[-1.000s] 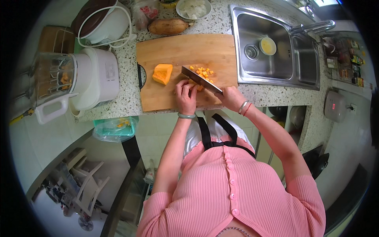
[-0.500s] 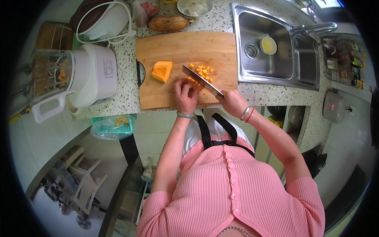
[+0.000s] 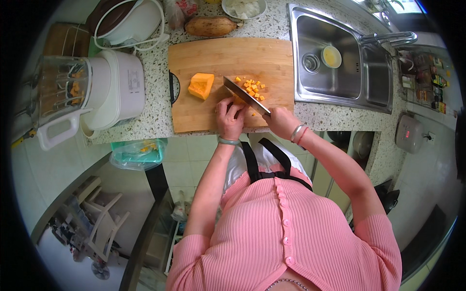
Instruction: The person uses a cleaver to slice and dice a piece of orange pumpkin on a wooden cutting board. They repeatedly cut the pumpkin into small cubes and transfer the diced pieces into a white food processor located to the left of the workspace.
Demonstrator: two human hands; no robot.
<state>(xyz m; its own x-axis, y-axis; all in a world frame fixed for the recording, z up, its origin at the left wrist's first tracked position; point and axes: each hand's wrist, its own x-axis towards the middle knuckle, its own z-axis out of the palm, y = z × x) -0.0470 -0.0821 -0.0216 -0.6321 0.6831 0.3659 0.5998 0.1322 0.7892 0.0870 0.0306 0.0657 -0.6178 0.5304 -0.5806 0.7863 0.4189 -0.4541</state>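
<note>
A wide-bladed kitchen knife (image 3: 245, 94) is in my right hand (image 3: 284, 122), its fingers wrapped round the handle. The blade slants from the far left down to my grip, over the wooden cutting board (image 3: 213, 56). Just left of the blade, my left hand (image 3: 229, 119) curls its fingers onto a small orange pumpkin piece (image 3: 238, 100), mostly hidden by fingers and blade. Right of the blade lie several small pumpkin cubes (image 3: 253, 88). A larger pumpkin chunk (image 3: 201, 86) rests on the board's left part.
Beyond the board lie a brown root vegetable (image 3: 210, 26) and a bowl of white pieces (image 3: 244, 8). At right is a steel sink (image 3: 326, 30) with a small bowl (image 3: 331, 57) in it. A white blender (image 3: 116, 87) stands left. A teal bin (image 3: 141, 151) hangs below the counter edge.
The view has shifted slightly. The knife stays slanted beside my left fingers, its blade lying in nearly the same place. My left hand keeps its hold.
</note>
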